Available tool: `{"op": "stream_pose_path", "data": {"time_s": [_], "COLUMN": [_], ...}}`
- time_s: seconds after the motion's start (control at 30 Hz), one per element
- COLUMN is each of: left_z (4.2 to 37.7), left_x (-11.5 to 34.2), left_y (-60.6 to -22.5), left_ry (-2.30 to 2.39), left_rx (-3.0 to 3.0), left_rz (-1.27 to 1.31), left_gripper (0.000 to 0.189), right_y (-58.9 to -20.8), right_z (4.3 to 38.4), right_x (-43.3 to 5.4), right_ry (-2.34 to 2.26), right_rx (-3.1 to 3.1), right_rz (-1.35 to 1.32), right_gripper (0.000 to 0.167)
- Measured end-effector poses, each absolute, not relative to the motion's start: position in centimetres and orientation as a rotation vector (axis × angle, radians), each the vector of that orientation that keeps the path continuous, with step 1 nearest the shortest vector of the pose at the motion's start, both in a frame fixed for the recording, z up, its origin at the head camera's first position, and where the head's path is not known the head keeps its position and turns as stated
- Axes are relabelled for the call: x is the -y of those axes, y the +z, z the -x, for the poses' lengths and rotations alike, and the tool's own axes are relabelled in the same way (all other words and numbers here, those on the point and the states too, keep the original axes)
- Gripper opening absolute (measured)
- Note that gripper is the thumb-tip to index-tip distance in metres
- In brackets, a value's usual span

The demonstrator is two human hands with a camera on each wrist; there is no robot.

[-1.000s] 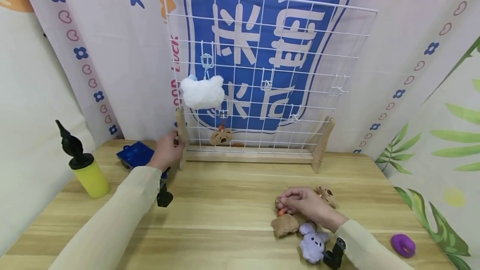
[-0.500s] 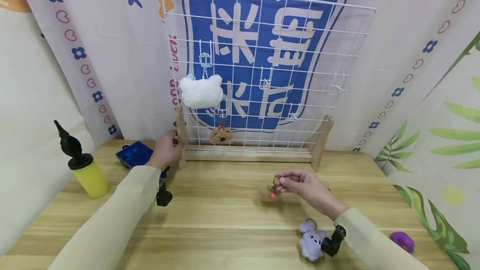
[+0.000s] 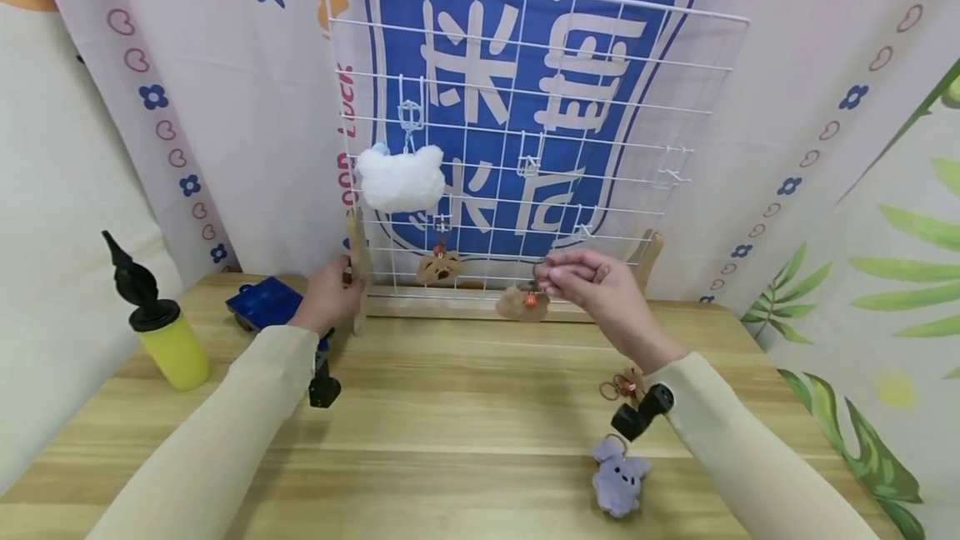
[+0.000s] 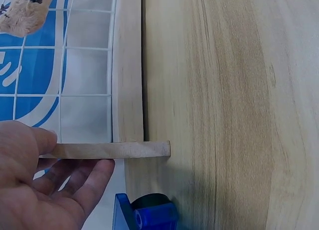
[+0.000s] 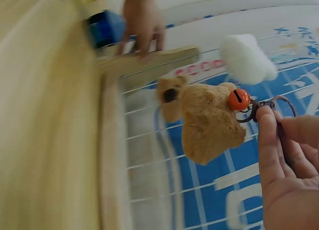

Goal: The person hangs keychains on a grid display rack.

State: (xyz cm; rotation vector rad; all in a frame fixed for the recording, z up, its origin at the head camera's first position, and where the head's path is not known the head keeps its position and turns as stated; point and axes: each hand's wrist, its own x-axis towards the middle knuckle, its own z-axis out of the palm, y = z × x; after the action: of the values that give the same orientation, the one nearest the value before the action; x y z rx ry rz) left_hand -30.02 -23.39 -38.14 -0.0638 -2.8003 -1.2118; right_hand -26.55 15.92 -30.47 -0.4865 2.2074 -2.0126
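My right hand [image 3: 600, 294] pinches the ring of a brown plush keychain [image 3: 519, 304] between thumb and fingertips. The plush hangs before the lower part of the white wire grid rack [image 3: 495, 232]. In the right wrist view an orange bell [image 5: 239, 99] sits between the ring and the plush. My left hand [image 3: 330, 297] holds the rack's left wooden support [image 4: 109, 150], thumb on one side and fingers on the other. A white plush [image 3: 401, 180] and a brown bear-faced plush [image 3: 438, 267] hang from hooks at the rack's left. Bare hooks [image 3: 529, 165] are fixed farther right.
On the table [image 3: 450, 423], a purple plush keychain [image 3: 618, 480] lies at front right. Another brown keychain [image 3: 630, 383] is partly hidden by the right wrist camera. A blue object [image 3: 264, 302] and a yellow pump with a black nozzle [image 3: 174, 348] stand at the left.
My right hand has lifted the brown plush keychain off the table and carried it up and forward to the rack's lower part. The left hand has stayed on the wooden support.
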Motion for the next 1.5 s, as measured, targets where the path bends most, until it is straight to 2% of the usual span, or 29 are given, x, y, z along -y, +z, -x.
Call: {"op": "stream_pose_path", "data": {"time_s": [0.43,0.73,1.27,1.5], "left_z": [30.1,30.1,29.9,29.8], "left_x": [23.4,23.4,23.4,23.3], "left_y": [-38.1,-38.1,-38.0,-37.9], "left_ry": [-1.209,-1.216,-1.203,-1.198], "left_rx": [2.792,2.805,2.808,2.808], "left_rz": [0.067,0.045,0.044,0.029], "left_gripper": [0.05,0.051,0.052,0.05], "right_y": [-25.2,-23.7,-23.4,-23.6], "right_z": [29.3,30.2,31.9,32.3], "right_x": [-13.3,-12.8,-11.7,-11.2], "right_ry": [-2.4,-2.467,-2.448,-2.405], "right_rx": [-2.019,-2.088,-2.141,-2.186], "right_rz": [0.438,0.393,0.391,0.334], "right_gripper": [0.016,0.017,0.027,0.022]}}
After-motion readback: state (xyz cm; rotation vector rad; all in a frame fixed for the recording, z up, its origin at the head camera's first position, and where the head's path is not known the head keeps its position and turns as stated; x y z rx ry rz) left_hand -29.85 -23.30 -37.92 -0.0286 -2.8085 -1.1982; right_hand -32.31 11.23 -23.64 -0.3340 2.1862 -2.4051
